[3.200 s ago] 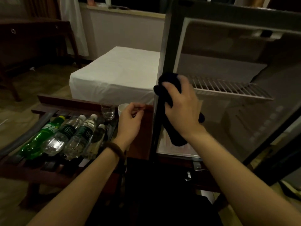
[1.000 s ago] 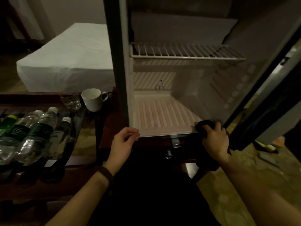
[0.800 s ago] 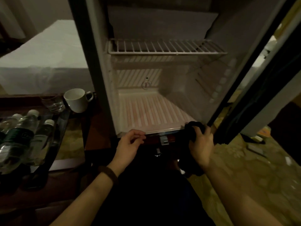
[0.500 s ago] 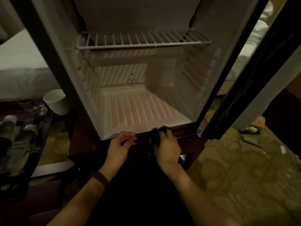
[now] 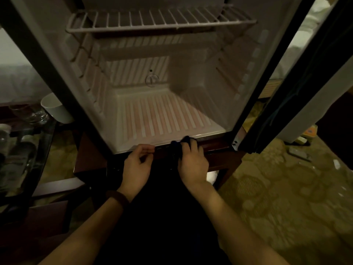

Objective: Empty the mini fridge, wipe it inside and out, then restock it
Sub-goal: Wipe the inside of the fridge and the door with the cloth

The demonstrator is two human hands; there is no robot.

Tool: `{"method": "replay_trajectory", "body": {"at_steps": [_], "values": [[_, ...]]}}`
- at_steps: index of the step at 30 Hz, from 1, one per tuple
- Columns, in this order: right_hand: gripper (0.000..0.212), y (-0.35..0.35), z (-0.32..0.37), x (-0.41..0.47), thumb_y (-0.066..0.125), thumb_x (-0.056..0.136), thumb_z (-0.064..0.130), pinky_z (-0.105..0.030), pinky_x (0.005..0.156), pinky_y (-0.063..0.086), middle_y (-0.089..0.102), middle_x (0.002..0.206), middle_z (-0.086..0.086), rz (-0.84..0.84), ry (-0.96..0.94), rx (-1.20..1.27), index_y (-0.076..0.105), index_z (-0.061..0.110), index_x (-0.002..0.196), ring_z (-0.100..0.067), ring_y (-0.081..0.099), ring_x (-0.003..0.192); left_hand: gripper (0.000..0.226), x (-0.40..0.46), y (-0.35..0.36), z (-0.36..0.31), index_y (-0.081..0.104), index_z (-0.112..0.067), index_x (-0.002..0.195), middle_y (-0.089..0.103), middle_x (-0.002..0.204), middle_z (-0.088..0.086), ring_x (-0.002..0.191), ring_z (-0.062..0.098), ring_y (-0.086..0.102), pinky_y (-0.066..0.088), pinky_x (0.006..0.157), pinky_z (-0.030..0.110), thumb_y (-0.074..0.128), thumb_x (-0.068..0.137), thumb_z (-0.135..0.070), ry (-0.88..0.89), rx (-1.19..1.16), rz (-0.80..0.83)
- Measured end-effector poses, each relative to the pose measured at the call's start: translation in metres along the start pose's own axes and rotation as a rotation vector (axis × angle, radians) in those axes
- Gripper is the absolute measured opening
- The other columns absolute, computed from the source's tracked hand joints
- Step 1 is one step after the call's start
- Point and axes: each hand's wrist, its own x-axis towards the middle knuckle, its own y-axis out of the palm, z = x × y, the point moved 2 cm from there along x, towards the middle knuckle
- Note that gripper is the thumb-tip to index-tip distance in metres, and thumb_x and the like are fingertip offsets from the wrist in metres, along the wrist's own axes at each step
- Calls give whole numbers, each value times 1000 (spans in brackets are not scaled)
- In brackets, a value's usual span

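The mini fridge stands open in front of me, with nothing on its ribbed floor or on its wire shelf. My right hand presses a dark cloth against the fridge's bottom front edge. My left hand hovers just left of it below the same edge, fingers loosely curled and holding nothing. The fridge door hangs open to the right. Bottles lie on a dark tray at the far left, blurred and partly cut off.
A white mug and a small glass sit left of the fridge. The fridge rests on a dark wooden stand. Patterned carpet with a few small scattered items lies to the right. A white-covered bed is behind at left.
My right hand slid the cloth leftward along the fridge's bottom front edge, from the right corner to the middle. My view shifted right and closer to the fridge. My left hand stayed below the edge.
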Motion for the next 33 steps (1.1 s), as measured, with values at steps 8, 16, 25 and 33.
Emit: {"method": "replay_trajectory", "body": {"at_steps": [8,16,25,33], "values": [[37,3,25,-1,83,49,14,-27,44,41,65,96,-11,3,-46,-145,70,10,83,-30,60,71,27,1,-15,11,58,-25,84,63,89,-6,94,13,60,42,86,19,52,88,1,-73,-46,-69],[40,-11,-20,7,83,40,7,-27,42,37,63,91,-10,-40,-125,-364,67,9,77,-32,57,66,28,0,-31,5,59,-28,84,64,92,-4,96,15,61,44,92,27,53,89,-2,-47,-91,-57],[77,-6,6,2,87,43,25,-32,53,46,67,94,-9,-8,-353,-299,61,9,114,-31,59,71,32,-3,-15,6,57,-29,82,64,87,-6,93,12,61,46,94,32,52,88,2,-97,-132,-41],[26,22,40,3,81,56,28,-28,56,42,66,81,0,-51,-706,-497,69,18,77,-23,58,72,31,2,-15,13,58,-28,82,65,89,-2,95,20,62,45,98,42,51,88,2,-137,-175,-47]]}}
